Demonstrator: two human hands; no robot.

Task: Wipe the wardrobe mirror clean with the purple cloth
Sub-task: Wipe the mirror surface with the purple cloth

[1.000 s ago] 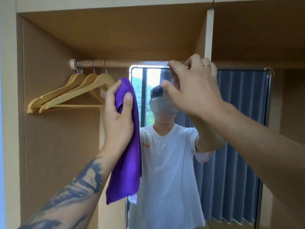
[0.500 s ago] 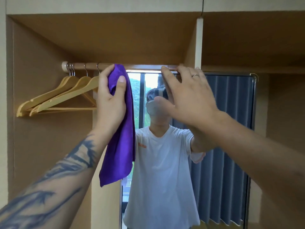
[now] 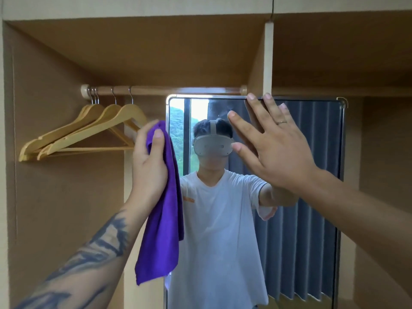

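No legible txt anywhere. Only a small orange mark on the white t-shirt (image 3: 214, 230) chest, seen in mirror (image 3: 312, 197) reflection, too blurred to read.

The left hand (image 3: 149, 166) is bare, and the arm behind it is showing big dark tattoo marks that are running up toward the wrist. The right hand (image 3: 276, 150) is bare too and is wearing a thin, shiny ring (image 3: 281, 123) on one finger. No sleeves are showing on either forearm. In the mirror (image 3: 312, 197), the person is wearing a white T-shirt with short sleeves and a small orange mark on the chest, and a pale grey headset with a strap going over the hair.
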